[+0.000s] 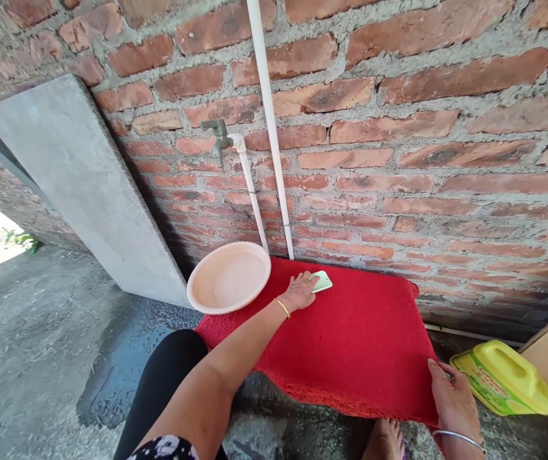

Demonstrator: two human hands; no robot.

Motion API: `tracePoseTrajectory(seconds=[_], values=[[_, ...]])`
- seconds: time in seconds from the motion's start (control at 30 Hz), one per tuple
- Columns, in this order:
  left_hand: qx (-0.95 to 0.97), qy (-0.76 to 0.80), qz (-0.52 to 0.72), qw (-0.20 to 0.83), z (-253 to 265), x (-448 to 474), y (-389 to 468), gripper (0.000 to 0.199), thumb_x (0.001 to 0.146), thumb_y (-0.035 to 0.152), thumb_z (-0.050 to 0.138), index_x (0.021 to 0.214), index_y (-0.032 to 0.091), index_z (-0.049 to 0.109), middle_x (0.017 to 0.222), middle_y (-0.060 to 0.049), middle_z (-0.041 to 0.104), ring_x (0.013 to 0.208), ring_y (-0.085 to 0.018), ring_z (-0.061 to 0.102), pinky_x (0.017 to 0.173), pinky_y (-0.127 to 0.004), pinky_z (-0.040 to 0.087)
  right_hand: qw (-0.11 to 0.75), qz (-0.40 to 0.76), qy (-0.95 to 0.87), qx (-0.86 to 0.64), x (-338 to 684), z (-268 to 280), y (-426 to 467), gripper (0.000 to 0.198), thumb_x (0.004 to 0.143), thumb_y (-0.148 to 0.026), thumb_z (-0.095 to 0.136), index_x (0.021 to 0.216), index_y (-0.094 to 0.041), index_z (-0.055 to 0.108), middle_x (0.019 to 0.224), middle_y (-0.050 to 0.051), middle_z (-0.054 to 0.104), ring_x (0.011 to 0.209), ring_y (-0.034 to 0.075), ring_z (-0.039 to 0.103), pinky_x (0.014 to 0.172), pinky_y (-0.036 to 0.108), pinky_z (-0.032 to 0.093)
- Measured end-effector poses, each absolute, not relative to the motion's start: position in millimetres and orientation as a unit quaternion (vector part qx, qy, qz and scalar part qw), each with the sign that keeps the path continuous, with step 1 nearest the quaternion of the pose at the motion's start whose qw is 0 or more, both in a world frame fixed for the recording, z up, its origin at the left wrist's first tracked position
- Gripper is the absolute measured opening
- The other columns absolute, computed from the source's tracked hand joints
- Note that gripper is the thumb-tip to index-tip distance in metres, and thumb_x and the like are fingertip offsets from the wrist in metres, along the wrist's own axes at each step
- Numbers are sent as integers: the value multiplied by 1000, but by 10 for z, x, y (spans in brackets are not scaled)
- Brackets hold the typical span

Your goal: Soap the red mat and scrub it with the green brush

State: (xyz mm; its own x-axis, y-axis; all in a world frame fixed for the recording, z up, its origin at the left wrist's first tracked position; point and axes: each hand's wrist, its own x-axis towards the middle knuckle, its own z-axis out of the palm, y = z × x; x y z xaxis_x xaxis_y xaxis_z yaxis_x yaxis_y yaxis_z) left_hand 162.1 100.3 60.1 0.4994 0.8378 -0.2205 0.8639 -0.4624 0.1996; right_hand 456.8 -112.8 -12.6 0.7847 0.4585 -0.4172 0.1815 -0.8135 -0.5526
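Note:
A red cloth with a fringed edge lies spread over a low, flat support. My left hand, a gold bangle at its wrist, presses on the cloth near its far side. Its fingers are closed over a pale green scrubbing brush, whose smooth back with a small hole faces up; any bristles are hidden. At the right near corner, my right hand grips the cloth's edge, thumb on top and the other fingers mostly out of sight. Left of the brush, a pale pink basin rests partly on the cloth.
Behind the cloth rises a brick wall with a tap and white pipes. A grey slab leans at the left, above wet concrete floor. A yellow jug lies at the right.

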Motion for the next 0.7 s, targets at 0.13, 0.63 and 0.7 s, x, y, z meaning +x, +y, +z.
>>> tracePoseTrajectory(seconds=[0.13, 0.63, 0.7], values=[[877, 454, -64, 144, 579, 1470, 747, 68, 87, 27, 52, 153, 28, 37, 156, -12, 39, 141, -32, 39, 116, -58, 33, 247, 273, -177, -913, 4550, -95, -1127, 62, 87, -67, 37, 129, -26, 58, 132, 16, 66, 119, 37, 63, 95, 50, 52], [897, 347, -96, 256, 493, 619, -564, 72, 84, 28, 59, 152, 36, 40, 161, -6, 40, 144, -33, 40, 119, -55, 31, 245, 272, -212, -906, 4616, -195, -1134, 64, 88, -69, 33, 127, -23, 57, 121, 15, 71, 107, 33, 68, 88, 44, 54], [885, 362, -67, 286, 588, 565, -435, 73, 81, 28, 60, 151, 38, 41, 155, -3, 47, 140, -30, 44, 117, -47, 36, 250, 272, -213, -904, 4601, -188, -1136, 65, 88, -68, 33, 128, -23, 56, 121, 15, 70, 107, 34, 68, 88, 43, 54]])
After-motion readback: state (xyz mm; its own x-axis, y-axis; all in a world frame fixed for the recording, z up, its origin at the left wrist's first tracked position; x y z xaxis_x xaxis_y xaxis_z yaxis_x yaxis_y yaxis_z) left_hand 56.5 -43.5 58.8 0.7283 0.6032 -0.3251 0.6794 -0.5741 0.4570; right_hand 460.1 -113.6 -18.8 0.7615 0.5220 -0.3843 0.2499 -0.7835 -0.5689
